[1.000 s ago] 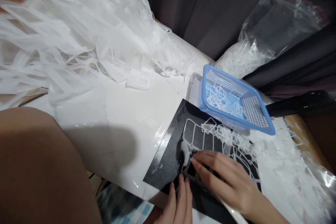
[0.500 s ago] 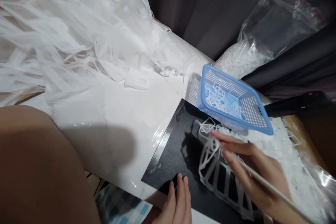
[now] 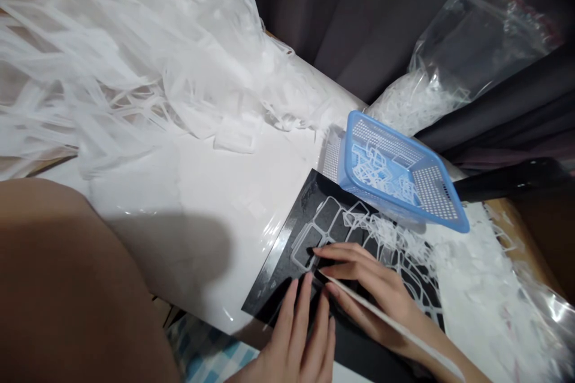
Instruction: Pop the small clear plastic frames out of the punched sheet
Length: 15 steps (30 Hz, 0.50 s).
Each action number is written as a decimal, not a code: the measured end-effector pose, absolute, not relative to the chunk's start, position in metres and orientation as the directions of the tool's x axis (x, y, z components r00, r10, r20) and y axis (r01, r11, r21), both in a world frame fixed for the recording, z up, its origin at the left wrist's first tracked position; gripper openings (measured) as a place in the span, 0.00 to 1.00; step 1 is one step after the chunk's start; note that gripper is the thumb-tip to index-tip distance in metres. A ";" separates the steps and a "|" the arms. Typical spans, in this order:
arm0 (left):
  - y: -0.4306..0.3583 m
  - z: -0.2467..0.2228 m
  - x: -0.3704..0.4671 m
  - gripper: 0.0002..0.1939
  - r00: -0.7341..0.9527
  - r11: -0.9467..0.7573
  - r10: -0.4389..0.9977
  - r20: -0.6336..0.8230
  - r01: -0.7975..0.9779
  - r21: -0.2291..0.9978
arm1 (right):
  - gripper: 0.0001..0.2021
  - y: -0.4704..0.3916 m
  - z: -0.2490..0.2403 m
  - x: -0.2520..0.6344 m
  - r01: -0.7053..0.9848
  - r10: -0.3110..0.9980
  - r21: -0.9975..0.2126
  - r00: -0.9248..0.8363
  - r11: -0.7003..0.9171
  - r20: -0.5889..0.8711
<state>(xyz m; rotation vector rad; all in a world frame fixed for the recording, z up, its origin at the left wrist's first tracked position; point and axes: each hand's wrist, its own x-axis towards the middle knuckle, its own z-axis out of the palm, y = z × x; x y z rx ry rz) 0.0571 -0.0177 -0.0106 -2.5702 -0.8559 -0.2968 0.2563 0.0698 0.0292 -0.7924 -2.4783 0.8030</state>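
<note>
A sheet of linked translucent frames [image 3: 326, 231] lies on the black mat [image 3: 287, 251], partly beneath my hands. My left hand [image 3: 299, 335] rests at the mat's near edge, fingers stretched out and close to the sheet's near end. Gripped like a pen, a thin white stick [image 3: 390, 322] is in my right hand [image 3: 377, 290], its tip pointing down by the frames. The fingertips of both hands nearly meet over the mat. Loose white frame pieces [image 3: 390, 233] lie tangled on the mat beyond my right hand.
A blue plastic basket [image 3: 453, 206] holding white frame pieces stands behind the mat. Large heaps of translucent strips [image 3: 148, 54] cover the left of the white tabletop [image 3: 215, 197]. A clear bag [image 3: 476, 42] of pieces leans against the dark curtain [image 3: 332, 6].
The linked frames, raised under my right hand before, now lie flat farther left on the mat. My right hand has moved left and down, toward my left hand.
</note>
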 end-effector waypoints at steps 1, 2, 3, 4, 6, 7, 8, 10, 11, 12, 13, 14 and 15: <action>-0.019 -0.012 0.060 0.24 0.788 -0.727 0.526 0.320 0.612 -0.313 | 0.09 0.070 0.027 0.257 0.382 0.616 -0.631 -0.763 0.675 0.196; -0.019 -0.014 0.063 0.24 0.792 -0.727 0.524 0.314 0.608 -0.319 | 0.09 0.071 0.025 0.258 0.379 0.600 -0.618 -0.777 0.689 0.192; -0.020 -0.015 0.065 0.25 0.799 -0.726 0.517 0.307 0.599 -0.337 | 0.10 0.071 0.023 0.259 0.378 0.579 -0.593 -0.793 0.711 0.189; -0.020 -0.015 0.066 0.25 0.810 -0.724 0.508 0.293 0.586 -0.364 | 0.10 0.072 0.022 0.260 0.375 0.557 -0.559 -0.808 0.740 0.194; -0.019 -0.013 0.068 0.27 0.823 -0.709 0.501 0.269 0.568 -0.417 | 0.12 0.074 0.021 0.263 0.379 0.532 -0.486 -0.816 0.787 0.224; -0.017 -0.012 0.068 0.28 0.825 -0.701 0.500 0.264 0.564 -0.436 | 0.13 0.076 0.023 0.265 0.395 0.541 -0.454 -0.803 0.798 0.252; -0.016 -0.010 0.068 0.29 0.826 -0.693 0.504 0.254 0.562 -0.451 | 0.14 0.077 0.027 0.267 0.430 0.572 -0.431 -0.769 0.793 0.286; -0.013 -0.007 0.068 0.31 0.832 -0.687 0.506 0.228 0.549 -0.475 | 0.14 0.080 0.038 0.271 0.545 0.676 -0.402 -0.633 0.735 0.377; -0.013 -0.005 0.068 0.32 0.836 -0.686 0.507 0.212 0.540 -0.488 | 0.14 0.081 0.044 0.272 0.602 0.719 -0.397 -0.545 0.693 0.431; -0.012 -0.004 0.068 0.33 0.840 -0.684 0.510 0.185 0.527 -0.504 | 0.13 0.083 0.051 0.274 0.647 0.748 -0.399 -0.452 0.650 0.486; -0.012 -0.003 0.069 0.33 0.845 -0.682 0.509 0.163 0.511 -0.522 | 0.13 0.084 0.058 0.276 0.683 0.765 -0.410 -0.356 0.605 0.537; -0.012 -0.002 0.069 0.34 0.850 -0.680 0.507 0.140 0.495 -0.541 | 0.12 0.084 0.065 0.278 0.706 0.765 -0.419 -0.271 0.571 0.585; -0.013 -0.001 0.069 0.34 0.853 -0.675 0.507 0.123 0.481 -0.559 | 0.11 0.085 0.071 0.281 0.724 0.757 -0.422 -0.209 0.545 0.619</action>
